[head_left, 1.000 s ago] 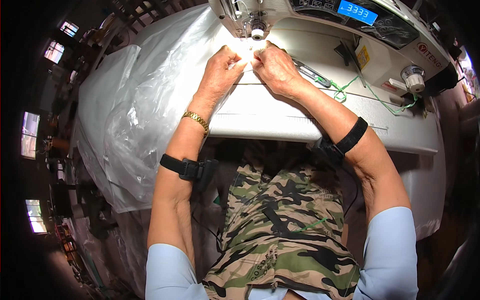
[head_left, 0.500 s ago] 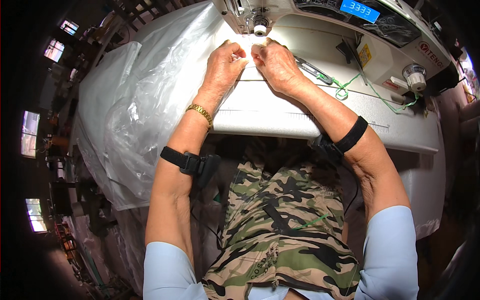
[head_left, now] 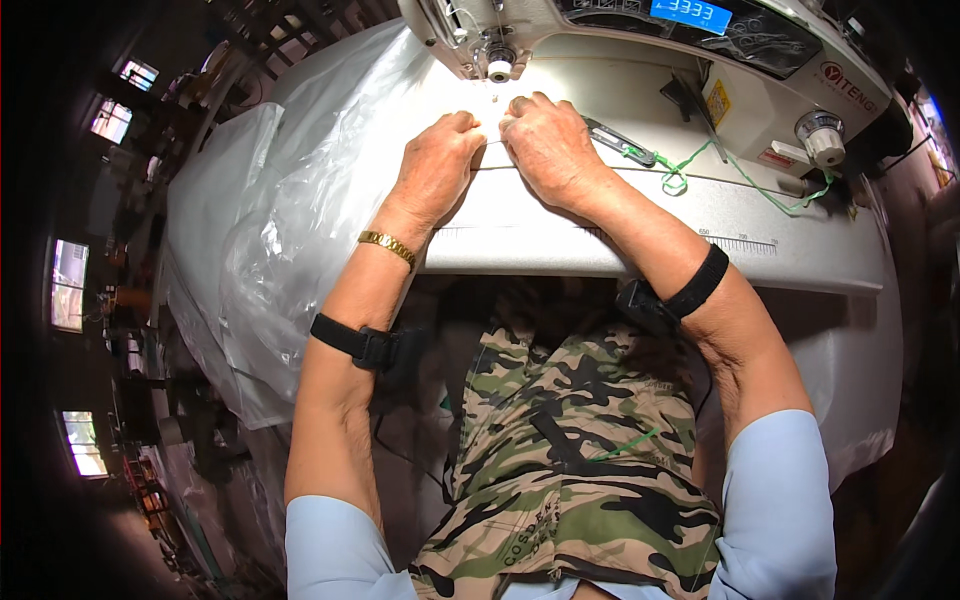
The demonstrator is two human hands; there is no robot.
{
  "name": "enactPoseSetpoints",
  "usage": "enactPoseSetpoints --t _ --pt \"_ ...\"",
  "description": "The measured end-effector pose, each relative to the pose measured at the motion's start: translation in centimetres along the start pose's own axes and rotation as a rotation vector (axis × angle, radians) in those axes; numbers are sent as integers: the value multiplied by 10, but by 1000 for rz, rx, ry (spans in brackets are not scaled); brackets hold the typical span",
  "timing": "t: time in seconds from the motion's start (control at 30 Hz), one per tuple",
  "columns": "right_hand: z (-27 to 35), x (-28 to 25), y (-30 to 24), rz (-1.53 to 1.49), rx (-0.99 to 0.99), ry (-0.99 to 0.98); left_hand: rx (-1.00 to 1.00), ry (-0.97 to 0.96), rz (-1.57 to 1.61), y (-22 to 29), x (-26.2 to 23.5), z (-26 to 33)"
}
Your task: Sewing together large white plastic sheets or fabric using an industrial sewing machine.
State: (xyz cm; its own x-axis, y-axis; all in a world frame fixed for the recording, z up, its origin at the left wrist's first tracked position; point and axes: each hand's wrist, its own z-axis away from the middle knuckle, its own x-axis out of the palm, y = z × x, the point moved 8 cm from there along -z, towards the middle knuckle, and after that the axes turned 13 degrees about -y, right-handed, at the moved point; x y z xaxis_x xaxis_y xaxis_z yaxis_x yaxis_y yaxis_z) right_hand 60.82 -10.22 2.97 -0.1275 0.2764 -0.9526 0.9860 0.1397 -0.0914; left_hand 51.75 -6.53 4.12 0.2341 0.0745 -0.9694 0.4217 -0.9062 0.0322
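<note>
Both of my hands are under the lit needle area of a white sewing machine. My left hand is closed, thumb and fingers pinched together, just left of and nearer than the presser area. My right hand is closed likewise, with its fingers curled a little to the right. Between the two sets of fingertips lies a narrow, very bright gap. Glare washes out whatever they pinch there, so I cannot make it out. Above the gap hangs the machine's needle head.
Green-corded thread snips lie on the machine bed right of my right hand. Clear plastic sheeting covers the table's left side. The bed's front edge carries a ruler scale. A camouflage apron covers my lap.
My hands have come slightly nearer to me, away from the needle, and my left hand has shifted a little left. Both stay closed. The whole view has shifted slightly.
</note>
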Motion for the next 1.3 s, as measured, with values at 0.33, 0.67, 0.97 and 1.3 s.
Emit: enactPoseSetpoints --t 0.33,0.67,0.97,1.3 --pt "2 1 -5 57 15 -52 -61 -77 -57 -8 7 -1" --pt "-1 5 -4 30 36 -70 -64 -47 -23 -19 11 -8" --pt "-5 8 -1 2 57 -109 -73 -28 -13 -27 18 -13" --pt "-9 7 -3 43 46 -107 -115 -48 -2 -37 28 -19"
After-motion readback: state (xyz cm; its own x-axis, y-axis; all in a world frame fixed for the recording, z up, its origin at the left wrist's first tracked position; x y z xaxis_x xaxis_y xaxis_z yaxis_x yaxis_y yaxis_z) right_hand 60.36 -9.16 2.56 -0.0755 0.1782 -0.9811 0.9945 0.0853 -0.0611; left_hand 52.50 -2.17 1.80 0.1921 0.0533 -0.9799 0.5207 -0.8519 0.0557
